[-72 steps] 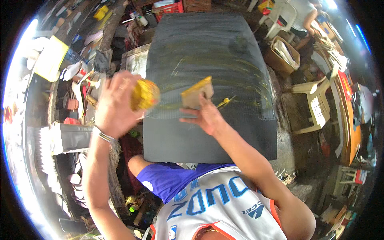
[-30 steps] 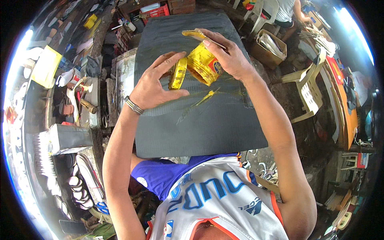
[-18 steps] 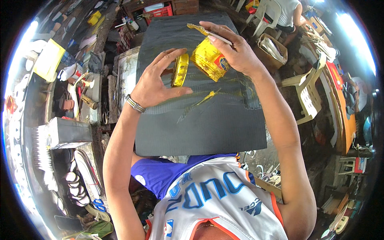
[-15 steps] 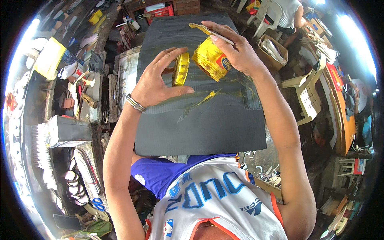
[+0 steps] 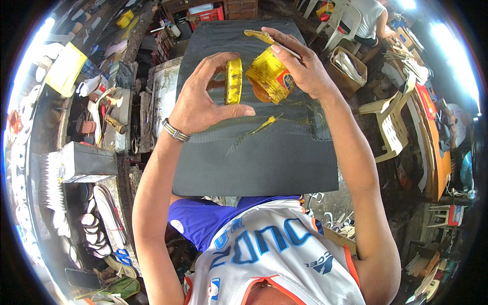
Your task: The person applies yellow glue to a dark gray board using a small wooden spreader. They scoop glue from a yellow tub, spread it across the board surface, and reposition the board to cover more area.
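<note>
The sheet [image 5: 254, 168] lies directly before the person. Above it, the lid [image 5: 234, 81] sits in the left hand [image 5: 201, 104], left of the can [image 5: 269, 76] and apart from it. The can is tipped in the right hand [image 5: 305, 71], its mouth angled down toward the person, with the scraper [image 5: 258, 36] just beyond it (in that same hand). A smear [image 5: 268, 121] is on the sheet, nearer the person than the can. Behind the sheet stands a crate [image 5: 207, 18]; to its right, a cardboard box [image 5: 351, 73] and, nearer, a plastic chair [image 5: 394, 122]. Soles [image 5: 108, 208] lie left.
</note>
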A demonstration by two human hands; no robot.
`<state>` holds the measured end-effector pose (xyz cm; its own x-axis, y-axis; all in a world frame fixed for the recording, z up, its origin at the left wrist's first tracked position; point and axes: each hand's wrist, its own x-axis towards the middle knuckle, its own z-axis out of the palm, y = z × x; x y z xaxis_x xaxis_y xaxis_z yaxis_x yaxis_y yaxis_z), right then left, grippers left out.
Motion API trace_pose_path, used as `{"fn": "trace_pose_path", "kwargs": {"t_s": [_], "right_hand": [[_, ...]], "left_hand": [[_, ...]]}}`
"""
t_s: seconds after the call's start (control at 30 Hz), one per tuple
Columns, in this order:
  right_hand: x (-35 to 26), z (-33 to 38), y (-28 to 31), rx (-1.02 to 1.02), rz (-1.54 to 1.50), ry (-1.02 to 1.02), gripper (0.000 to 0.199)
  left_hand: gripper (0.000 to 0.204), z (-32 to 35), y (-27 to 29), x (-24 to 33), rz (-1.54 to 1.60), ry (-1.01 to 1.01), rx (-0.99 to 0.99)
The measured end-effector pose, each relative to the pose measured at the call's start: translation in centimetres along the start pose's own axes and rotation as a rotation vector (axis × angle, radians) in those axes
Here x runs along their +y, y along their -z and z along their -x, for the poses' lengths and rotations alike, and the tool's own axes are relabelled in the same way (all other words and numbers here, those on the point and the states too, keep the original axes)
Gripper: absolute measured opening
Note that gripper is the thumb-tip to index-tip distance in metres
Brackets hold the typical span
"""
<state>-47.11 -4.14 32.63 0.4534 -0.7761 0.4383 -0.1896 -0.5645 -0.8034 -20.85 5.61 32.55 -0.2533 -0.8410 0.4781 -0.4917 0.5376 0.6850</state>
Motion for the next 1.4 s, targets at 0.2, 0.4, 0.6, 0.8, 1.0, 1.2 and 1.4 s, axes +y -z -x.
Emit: {"fn": "trace_pose_path", "kwargs": {"t_s": [0.2, 0.4, 0.6, 0.8, 1.0, 1.2, 1.4], "right_hand": [[0.5, 0.6, -0.7, 0.094, -0.220, -0.125, 0.047], [1.9, 1.1, -1.0, 0.224, -0.541, -0.272, 0.051], [2.9, 2.3, -1.2, 0.307, -0.760, -0.420, 0.045], [3.9, 3.3, -2.0, 0.359, -0.947, -0.478, 0.044], [5.5, 5.2, -2.7, 0.326, -1.113, -0.545, 0.044], [7.9, 7.4, -3.1, 0.398, -1.252, -0.538, 0.044], [8.7, 9.6, -0.6, 0.407, -1.453, -0.438, 0.044]], "left_hand": [[0.110, 0.1, -0.4, 0.1, -0.035, -0.028, 0.069], [0.113, 0.7, -0.3, 0.6, -0.333, -0.115, 0.154], [0.106, 2.1, -2.1, 0.6, -0.477, -0.196, 0.138], [0.102, 2.3, -4.6, -0.1, -0.472, -0.211, 0.130], [0.097, 1.6, -7.0, -1.4, -0.370, -0.169, 0.097], [0.095, 1.3, -7.9, -3.3, -0.347, -0.210, 0.059], [0.096, 2.9, -5.8, -7.0, -0.665, -0.026, -0.114]]}}
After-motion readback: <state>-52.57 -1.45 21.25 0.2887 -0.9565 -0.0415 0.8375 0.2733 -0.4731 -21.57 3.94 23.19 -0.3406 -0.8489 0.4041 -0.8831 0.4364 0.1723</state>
